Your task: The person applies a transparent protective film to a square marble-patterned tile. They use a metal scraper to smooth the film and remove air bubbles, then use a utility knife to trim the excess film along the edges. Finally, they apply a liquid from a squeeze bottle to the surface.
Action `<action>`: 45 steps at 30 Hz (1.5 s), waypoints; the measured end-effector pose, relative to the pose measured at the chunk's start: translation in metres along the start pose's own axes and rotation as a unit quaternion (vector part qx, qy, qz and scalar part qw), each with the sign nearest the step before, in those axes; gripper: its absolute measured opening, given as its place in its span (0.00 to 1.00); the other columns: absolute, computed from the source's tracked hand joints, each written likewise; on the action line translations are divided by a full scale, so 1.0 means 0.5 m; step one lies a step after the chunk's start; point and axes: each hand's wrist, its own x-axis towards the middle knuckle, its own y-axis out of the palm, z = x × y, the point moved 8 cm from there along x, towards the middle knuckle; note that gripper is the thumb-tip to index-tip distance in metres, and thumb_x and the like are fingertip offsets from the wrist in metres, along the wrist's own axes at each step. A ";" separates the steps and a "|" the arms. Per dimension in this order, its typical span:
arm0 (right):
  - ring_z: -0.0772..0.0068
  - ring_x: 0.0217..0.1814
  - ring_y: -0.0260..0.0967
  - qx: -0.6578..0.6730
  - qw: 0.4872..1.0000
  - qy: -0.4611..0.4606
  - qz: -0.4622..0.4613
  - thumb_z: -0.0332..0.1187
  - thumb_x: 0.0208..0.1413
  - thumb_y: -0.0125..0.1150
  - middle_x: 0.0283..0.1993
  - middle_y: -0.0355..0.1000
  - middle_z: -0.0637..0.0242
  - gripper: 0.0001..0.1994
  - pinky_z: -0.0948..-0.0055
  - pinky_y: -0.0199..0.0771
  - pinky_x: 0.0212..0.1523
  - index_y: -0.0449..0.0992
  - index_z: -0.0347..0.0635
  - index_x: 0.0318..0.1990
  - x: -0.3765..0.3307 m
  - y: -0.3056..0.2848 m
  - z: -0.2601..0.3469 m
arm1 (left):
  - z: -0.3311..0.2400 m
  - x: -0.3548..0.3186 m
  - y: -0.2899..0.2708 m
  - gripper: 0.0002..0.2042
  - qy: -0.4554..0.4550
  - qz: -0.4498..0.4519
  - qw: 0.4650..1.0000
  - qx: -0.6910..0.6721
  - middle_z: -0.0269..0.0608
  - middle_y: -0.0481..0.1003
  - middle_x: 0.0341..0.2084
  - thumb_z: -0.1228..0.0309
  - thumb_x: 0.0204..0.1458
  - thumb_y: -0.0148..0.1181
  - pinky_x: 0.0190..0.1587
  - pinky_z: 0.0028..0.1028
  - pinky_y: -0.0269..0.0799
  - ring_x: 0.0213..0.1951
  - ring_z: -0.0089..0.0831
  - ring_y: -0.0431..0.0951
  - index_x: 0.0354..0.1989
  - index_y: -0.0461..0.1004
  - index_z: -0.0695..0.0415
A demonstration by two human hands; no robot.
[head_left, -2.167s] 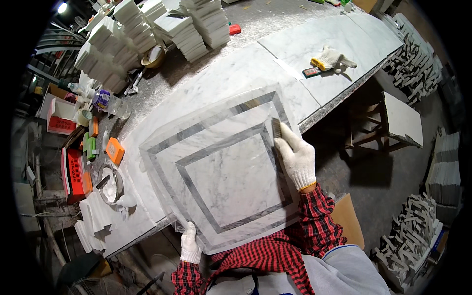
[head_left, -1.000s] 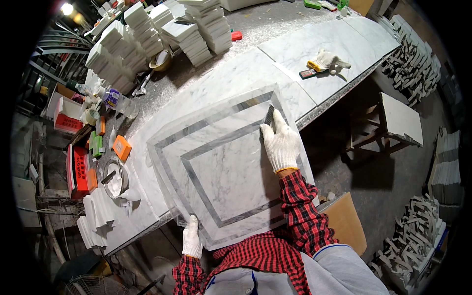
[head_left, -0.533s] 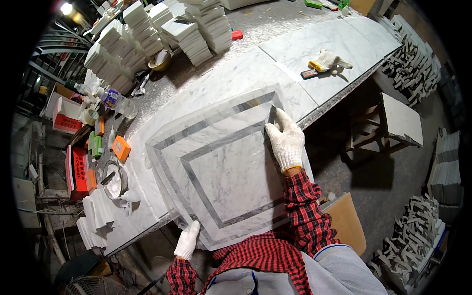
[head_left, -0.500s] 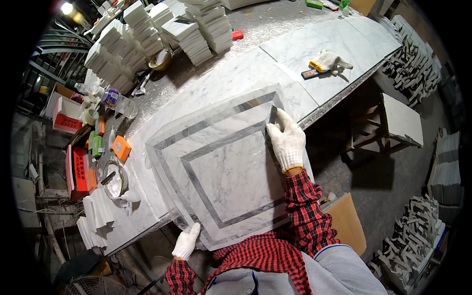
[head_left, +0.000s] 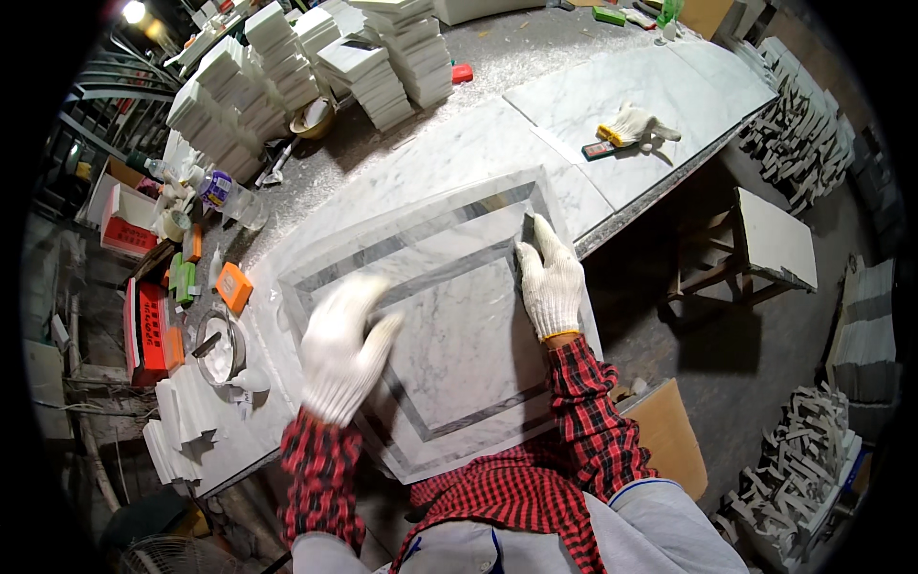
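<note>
A square white marble panel [head_left: 469, 335], inlaid with two grey borders, lies on the bench in front of me and overhangs its near edge. My left hand [head_left: 346, 349], in a white knit glove, hovers over the panel's left part. Its thumb stands apart from its fingers, it holds nothing, and motion blurs it a little. On the panel's right side, near the far right corner, my gloved right hand [head_left: 552, 285] pinches a small dark flat piece [head_left: 528, 228]. What that piece is, I cannot make out; the fingers cover part of it.
Marble slabs [head_left: 660, 86] continue along the bench, with a spare glove [head_left: 631, 124] on them. Stacked white tiles [head_left: 382, 77] stand at the back left. On the left are a bowl of white paste [head_left: 222, 356], an orange block [head_left: 233, 287] and a plastic bottle [head_left: 234, 203]. A stool [head_left: 775, 239] stands right.
My left hand has left the panel's near left corner and moved up and forward over its surface. My right hand has shifted only slightly, still pinching the dark piece.
</note>
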 end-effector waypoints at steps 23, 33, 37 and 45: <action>0.60 0.50 0.80 0.145 0.987 0.040 0.051 0.35 0.57 0.66 0.49 0.81 0.50 0.21 0.68 0.78 0.53 0.78 0.35 0.56 0.063 -0.006 -0.050 | -0.011 0.191 0.179 0.23 0.077 -0.083 0.986 0.119 0.44 0.79 0.48 0.56 0.55 0.61 0.63 0.46 0.62 0.52 0.43 0.76 0.57 0.76 0.55; 0.53 0.54 0.78 0.010 0.999 -0.045 0.003 0.33 0.60 0.62 0.52 0.79 0.52 0.18 0.64 0.76 0.55 0.79 0.42 0.57 0.047 -0.022 -0.010 | -0.006 0.189 0.184 0.23 0.067 -0.082 0.987 0.124 0.42 0.79 0.50 0.55 0.55 0.62 0.66 0.47 0.59 0.54 0.40 0.76 0.57 0.76 0.53; 0.52 0.52 0.78 -0.010 0.999 -0.044 0.011 0.34 0.60 0.63 0.50 0.79 0.53 0.17 0.63 0.76 0.54 0.79 0.43 0.56 0.051 -0.023 -0.004 | -0.014 0.190 0.181 0.23 0.073 -0.090 0.984 0.135 0.42 0.79 0.50 0.55 0.55 0.62 0.66 0.47 0.60 0.54 0.40 0.76 0.57 0.76 0.52; 0.53 0.52 0.78 0.029 0.999 -0.036 0.018 0.34 0.59 0.64 0.50 0.79 0.53 0.18 0.63 0.76 0.53 0.79 0.43 0.56 0.048 -0.017 -0.011 | -0.009 0.189 0.185 0.23 0.064 -0.075 0.986 0.135 0.42 0.78 0.51 0.56 0.57 0.61 0.66 0.49 0.58 0.55 0.42 0.75 0.59 0.75 0.52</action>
